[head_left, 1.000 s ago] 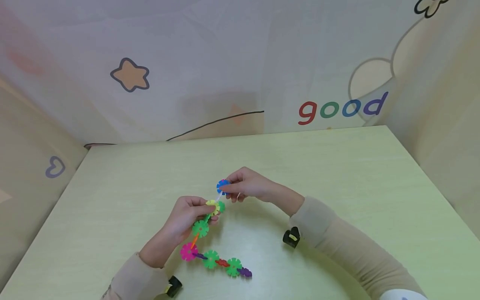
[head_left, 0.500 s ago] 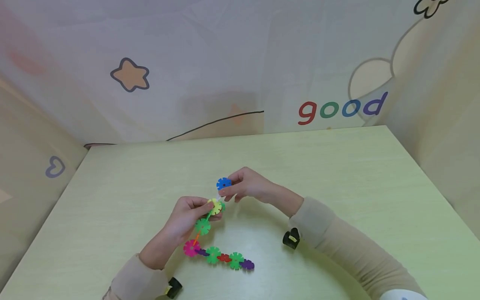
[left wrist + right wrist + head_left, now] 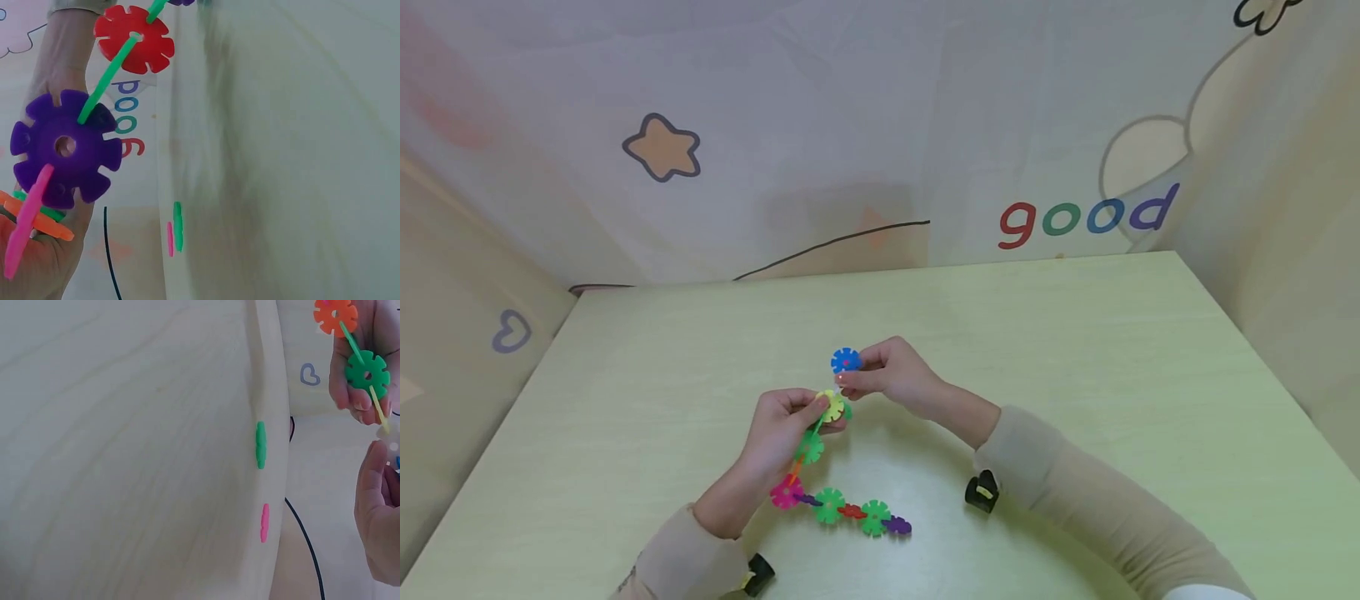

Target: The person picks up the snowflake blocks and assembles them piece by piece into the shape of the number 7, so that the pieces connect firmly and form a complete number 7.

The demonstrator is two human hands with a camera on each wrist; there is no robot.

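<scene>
Both hands hold one chain of slotted plastic snowflake discs over the table. In the head view my left hand (image 3: 778, 429) pinches a yellow snowflake disc (image 3: 831, 406). My right hand (image 3: 898, 377) pinches a blue snowflake disc (image 3: 845, 360) at the chain's upper end, with a clear disc (image 3: 392, 439) by its fingertips in the right wrist view. Below the left hand hang a green disc (image 3: 809, 448) and a pink disc (image 3: 786, 492); from there the chain runs right to a purple disc (image 3: 897, 525). A large purple disc (image 3: 65, 147) and red disc (image 3: 134, 39) fill the left wrist view's upper left.
In the right wrist view a green disc (image 3: 261, 445) and a pink disc (image 3: 265, 522) appear edge-on by the table's border. Black wrist devices (image 3: 982, 492) sit beneath the sleeves. A printed curtain (image 3: 820, 125) encloses the pale table (image 3: 1075, 350).
The blue disc has turned its face to the head camera and risen slightly. The yellow disc also faces up more. The hanging chain has shifted a little right and up.
</scene>
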